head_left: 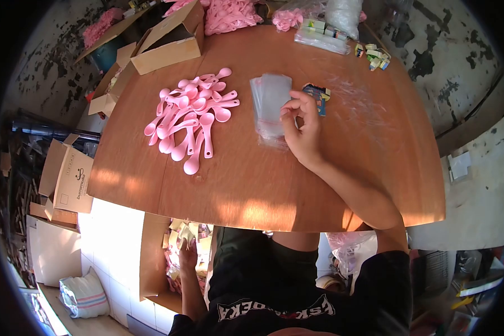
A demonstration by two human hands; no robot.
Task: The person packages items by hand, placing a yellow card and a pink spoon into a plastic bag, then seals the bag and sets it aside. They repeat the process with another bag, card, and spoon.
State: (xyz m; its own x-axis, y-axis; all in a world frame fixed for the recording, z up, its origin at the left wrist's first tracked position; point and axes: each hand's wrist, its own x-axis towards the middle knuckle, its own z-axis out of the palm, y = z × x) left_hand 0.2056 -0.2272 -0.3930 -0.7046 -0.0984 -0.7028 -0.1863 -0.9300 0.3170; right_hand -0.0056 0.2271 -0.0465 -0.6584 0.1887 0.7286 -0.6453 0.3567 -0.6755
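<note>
My right grip [303, 133] is curled narrow at the right edge of the clear bag stack [270, 99]; can't tell if it pinches anything. My left grip [188, 256] is low, at a pale packet [186, 232] by the open carton [153, 255]; can't tell if held. Small dark box [321, 105] is partly behind my right fingers. Pink spoons [193, 105] heaped left, cardboard box [171, 53] far left. Counter [257, 182] is brown, sunlit near edge. Wall [431, 33] peeling, floor [111, 238] white-tiled.
</note>
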